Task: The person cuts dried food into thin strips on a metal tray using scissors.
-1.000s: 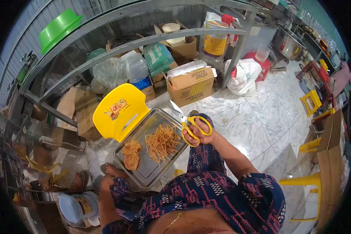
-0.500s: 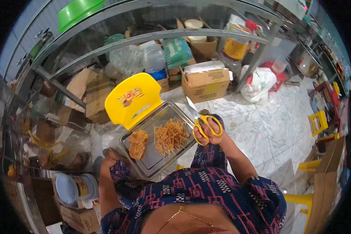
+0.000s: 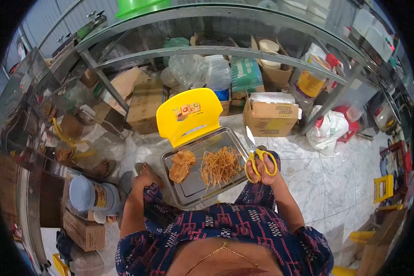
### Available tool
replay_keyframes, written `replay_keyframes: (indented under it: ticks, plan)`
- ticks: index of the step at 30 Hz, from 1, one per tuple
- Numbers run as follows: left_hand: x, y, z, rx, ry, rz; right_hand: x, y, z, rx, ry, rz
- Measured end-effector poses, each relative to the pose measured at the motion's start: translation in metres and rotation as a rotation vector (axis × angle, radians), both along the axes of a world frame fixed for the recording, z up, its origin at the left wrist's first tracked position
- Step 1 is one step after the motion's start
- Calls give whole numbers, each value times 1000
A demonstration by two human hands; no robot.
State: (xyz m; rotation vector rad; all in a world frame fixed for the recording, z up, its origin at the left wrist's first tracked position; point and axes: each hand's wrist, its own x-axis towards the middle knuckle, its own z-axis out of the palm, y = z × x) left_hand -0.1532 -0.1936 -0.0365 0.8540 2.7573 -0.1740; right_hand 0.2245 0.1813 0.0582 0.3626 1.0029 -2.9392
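My right hand (image 3: 267,171) grips yellow-handled scissors (image 3: 250,138), fingers through the loops and metal blades pointing up and away. To its left, a metal tray (image 3: 188,198) lies on the seat of a yellow chair (image 3: 188,114). On the tray's right side is a heap of thin, dry orange-brown strips (image 3: 220,166). Flat orange-brown pieces (image 3: 182,166) of similar colour lie on the left side. My left hand (image 3: 145,178) rests on my left knee beside the tray, holding nothing, fingers stretched out and partly hard to see.
A glass-and-metal counter (image 3: 216,50) stands ahead, with plastic bags and cardboard boxes (image 3: 272,117) beneath it. A light blue bucket (image 3: 89,193) stands at the left. A white bag (image 3: 325,129) sits at the right on the marble-look floor (image 3: 313,179). A yellow stool (image 3: 383,188) is farther right.
The view has shifted, so the tray, chair and both hands appear farther right. My right hand still holds the scissors. The strips and flat pieces look unchanged on the tray.
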Motion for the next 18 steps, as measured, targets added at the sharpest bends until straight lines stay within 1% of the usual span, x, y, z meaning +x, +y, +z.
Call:
replay_keyframes:
  ticks: [1, 2, 3, 4, 5, 6, 8, 9, 10, 11, 13, 15, 18]
  plan:
    - [-17, -11, -22, 463, -149, -175, -1, 0, 0, 16, 32, -8]
    - [-23, -23, -33, 924, -289, -350, -1, -2, -1, 25, 64, -16]
    - [-19, -20, -26, 923, -284, -329, 0, -3, -3, -1, 72, -14]
    - [-20, 8, -19, 385, -236, -126, -4, 6, -1, 12, 57, 8]
    - [-20, 17, -8, -172, -175, 69, -5, 5, -2, 14, 61, 3]
    - [-20, 11, -6, -174, -174, 85, -6, 3, -3, 16, 66, -5]
    - [-20, -3, 1, -409, -346, 2, -6, -4, -2, 22, 76, -7]
    - [-35, -27, -47, -294, -144, -64, -5, -6, -3, 38, 76, -17]
    - [-35, -30, -47, -292, -140, -49, -5, -8, -3, 54, 77, -28]
    - [-32, -16, -50, -246, -112, -55, -10, -1, 3, 72, 65, -22]
    - [-23, -9, -37, -221, -69, -52, -9, -5, -2, 62, 36, -40]
    - [-13, -5, -17, -244, -121, 16, -7, -9, -3, 47, 19, -70]
    - [-22, -3, -36, -184, -181, 55, -6, -9, -7, 4, -6, -80]
